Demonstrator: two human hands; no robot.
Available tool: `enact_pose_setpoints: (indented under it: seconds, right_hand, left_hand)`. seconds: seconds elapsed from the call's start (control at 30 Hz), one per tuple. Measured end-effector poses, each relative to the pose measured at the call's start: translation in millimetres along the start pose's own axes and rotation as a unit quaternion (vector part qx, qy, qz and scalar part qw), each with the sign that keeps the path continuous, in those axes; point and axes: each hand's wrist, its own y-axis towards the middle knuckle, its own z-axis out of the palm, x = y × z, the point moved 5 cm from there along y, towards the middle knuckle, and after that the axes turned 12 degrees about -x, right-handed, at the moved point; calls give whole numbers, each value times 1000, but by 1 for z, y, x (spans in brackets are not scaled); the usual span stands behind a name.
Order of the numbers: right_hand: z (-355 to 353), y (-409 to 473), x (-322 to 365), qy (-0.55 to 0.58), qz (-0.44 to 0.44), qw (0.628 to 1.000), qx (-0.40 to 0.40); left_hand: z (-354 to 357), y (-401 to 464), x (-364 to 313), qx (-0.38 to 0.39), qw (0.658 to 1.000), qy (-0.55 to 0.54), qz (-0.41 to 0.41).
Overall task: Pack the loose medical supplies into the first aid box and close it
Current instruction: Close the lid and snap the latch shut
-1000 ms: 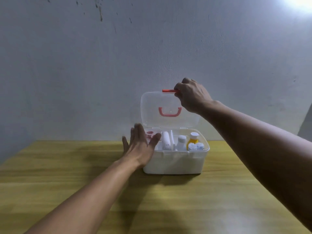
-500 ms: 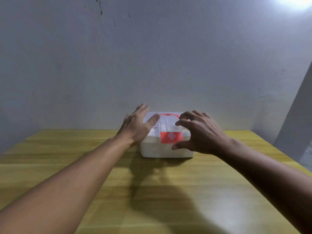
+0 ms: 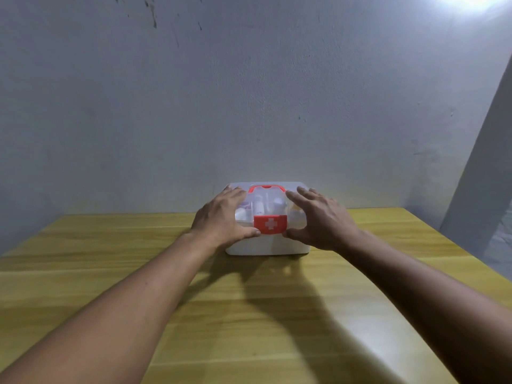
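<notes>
Head view shows the first aid box (image 3: 267, 245) standing on the wooden desk (image 3: 249, 314) near its far edge, close to the grey wall (image 3: 249, 92). Its clear lid (image 3: 267, 200) is down over the white base, and small bottles show dimly through it. A red handle (image 3: 266, 187) lies flat on the lid's far part, and a red latch with a white cross (image 3: 270, 224) hangs over the near front.

Left hand (image 3: 221, 217) lies on the lid's left part, fingers (image 3: 235, 194) spread flat, thumb tip just beside the latch. Right hand (image 3: 321, 220) lies on the lid's right part, fingers spread, thumb at the latch's right edge. Neither hand is clenched around anything; both rest open on the lid.
</notes>
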Motion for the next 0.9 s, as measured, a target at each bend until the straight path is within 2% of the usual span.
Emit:
enact_pose_setpoints:
  seconds: [0.13, 0.33, 0.9]
  right_hand:
    - [4, 0, -1, -9, 0, 1000, -9]
    - [6, 3, -4, -16, -5, 1000, 2]
    - [36, 49, -17, 7, 20, 1000, 3]
  left_hand:
    - [-3, -2, -3, -23, 1000, -9, 5]
    - [2, 2, 3, -3, 1000, -6, -1]
    - [37, 47, 29, -14, 999, -13, -27]
